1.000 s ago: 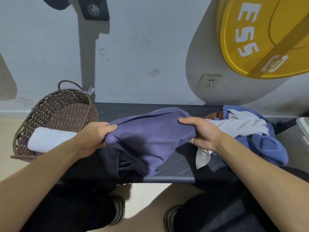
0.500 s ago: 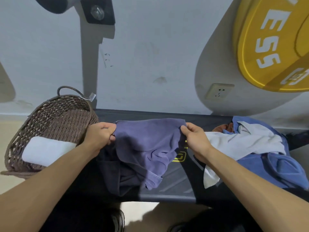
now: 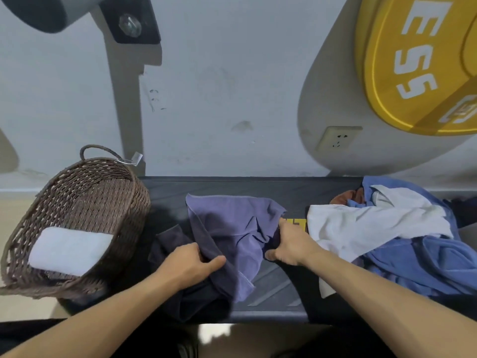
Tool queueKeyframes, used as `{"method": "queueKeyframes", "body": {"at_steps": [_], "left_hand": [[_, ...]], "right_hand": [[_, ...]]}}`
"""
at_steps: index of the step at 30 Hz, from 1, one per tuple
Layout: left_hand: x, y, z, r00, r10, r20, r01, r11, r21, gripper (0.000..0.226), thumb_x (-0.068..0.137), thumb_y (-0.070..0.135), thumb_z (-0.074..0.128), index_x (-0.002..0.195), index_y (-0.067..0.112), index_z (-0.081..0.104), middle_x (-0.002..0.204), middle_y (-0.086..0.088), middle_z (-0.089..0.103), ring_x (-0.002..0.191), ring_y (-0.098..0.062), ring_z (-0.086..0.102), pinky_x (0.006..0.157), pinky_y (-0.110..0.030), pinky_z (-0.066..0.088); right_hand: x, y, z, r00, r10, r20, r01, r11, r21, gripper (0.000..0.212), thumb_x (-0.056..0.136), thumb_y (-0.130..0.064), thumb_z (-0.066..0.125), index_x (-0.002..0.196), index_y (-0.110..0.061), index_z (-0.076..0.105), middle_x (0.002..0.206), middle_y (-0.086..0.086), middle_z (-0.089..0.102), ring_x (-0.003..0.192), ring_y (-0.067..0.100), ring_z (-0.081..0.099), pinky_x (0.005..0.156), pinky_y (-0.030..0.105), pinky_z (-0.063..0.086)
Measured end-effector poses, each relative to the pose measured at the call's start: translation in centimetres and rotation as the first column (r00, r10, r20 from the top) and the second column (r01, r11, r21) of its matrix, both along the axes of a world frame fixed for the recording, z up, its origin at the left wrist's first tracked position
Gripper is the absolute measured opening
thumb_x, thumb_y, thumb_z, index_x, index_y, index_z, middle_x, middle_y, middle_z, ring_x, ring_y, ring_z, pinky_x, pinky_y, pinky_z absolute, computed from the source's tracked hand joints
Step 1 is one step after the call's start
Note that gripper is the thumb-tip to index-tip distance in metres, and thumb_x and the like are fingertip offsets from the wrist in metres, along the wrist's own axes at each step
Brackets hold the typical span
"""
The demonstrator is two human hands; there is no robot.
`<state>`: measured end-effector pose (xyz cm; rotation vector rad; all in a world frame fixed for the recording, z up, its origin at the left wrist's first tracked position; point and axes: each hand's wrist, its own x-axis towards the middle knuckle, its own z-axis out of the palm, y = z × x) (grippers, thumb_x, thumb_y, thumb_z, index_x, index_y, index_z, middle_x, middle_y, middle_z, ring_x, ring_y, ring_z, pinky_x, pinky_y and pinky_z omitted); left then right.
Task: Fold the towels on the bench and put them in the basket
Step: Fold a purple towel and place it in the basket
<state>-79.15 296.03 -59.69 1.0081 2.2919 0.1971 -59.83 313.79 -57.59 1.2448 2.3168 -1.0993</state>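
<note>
Dark padded surface (image 3: 258, 187) runs along a grey wall; on it, mid-frame, lies the purple towel (image 3: 232, 223), half spread, far edge roughly flat, near part bunched w/ one corner trailing toward the front edge. Left hand (image 3: 188, 264) pinches the towel's left near edge, thumb on top, fingers curled under the fabric; right hand (image 3: 289, 246) holds the right side where the cloth is crumpled, fingers tucked into the folds, so both grips are closed on the same towel, one each side, towel stretched between them & lying just beyond the knuckles. A darker cloth (image 3: 170, 244) sits under/beside the left hand, partly draped over the front edge; can't tell if it's a separate towel or this one's shaded underside.

Risks, as I judge them: the bunched middle could get folded in as-is, giving a lumpy fold, since the right hand holds a wad, not a clean corner; the trailing corner may slip off the front edge & drag the rest down; the dark cloth could be picked up w/ the purple one by the left pinch.

Further out: wicker basket (image 3: 124, 202) at the left end, touching the surface, one folded white towel (image 3: 69, 249) inside; unfolded pile (image 3: 387, 233) of white & blue towels at right, near the right wrist; yellow weight plate (image 3: 413, 60) & wall socket (image 3: 338, 138) above.
</note>
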Motion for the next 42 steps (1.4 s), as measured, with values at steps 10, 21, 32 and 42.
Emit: {"method": "queueKeyframes", "body": {"at_steps": [10,21,32,42], "left_hand": [[4.7,-1.3,-0.3,0.967,0.236,0.096,-0.251,0.947,0.202,0.04,0.074,0.066,0.066,0.087,0.029,0.055,0.1,0.003,0.049,0.105,-0.022,0.049,0.087,-0.032,0.041],[7.9,1.7,1.6,0.873,0.44,0.211,-0.488,0.79,0.372,0.018,0.08,0.025,0.072,0.067,0.019,0.06,0.066,0.001,0.066,0.064,-0.01,0.063,0.059,-0.031,0.053],[1.3,-2.1,0.5,0.438,0.597,0.672,-0.84,0.539,0.068,0.023,0.095,-0.004,0.043,0.108,0.008,0.058,0.108,-0.016,0.064,0.096,-0.036,0.066,0.065,-0.044,0.061],[0.0,-2.5,-0.9,0.69,0.616,0.381,-0.642,0.763,-0.072,0.008,0.084,0.007,0.054,0.087,0.009,0.061,0.093,-0.018,0.064,0.084,-0.034,0.063,0.054,-0.035,0.054]], "right_hand": [[-2.2,0.2,2.1,0.984,-0.086,-0.158,0.052,0.977,-0.205,0.023,0.065,-0.026,0.06,0.057,-0.02,0.039,0.051,-0.002,0.04,0.05,0.018,0.036,0.045,0.026,0.025],[-2.8,3.9,3.3,0.949,-0.111,-0.295,0.101,0.994,-0.048,0.012,0.086,-0.011,0.05,0.091,-0.021,0.053,0.092,-0.001,0.065,0.086,0.024,0.062,0.069,0.028,0.045],[-0.3,6.3,5.5,0.993,-0.002,0.114,0.006,1.0,-0.031,0.017,0.079,0.002,0.043,0.075,-0.002,0.059,0.056,0.017,0.05,0.043,0.025,0.048,0.043,0.022,0.036],[1.9,5.2,2.5,0.931,-0.02,0.365,0.135,0.947,-0.291,0.006,0.092,0.001,0.055,0.09,-0.002,0.06,0.076,0.017,0.068,0.053,0.019,0.065,0.046,0.024,0.052]]}}
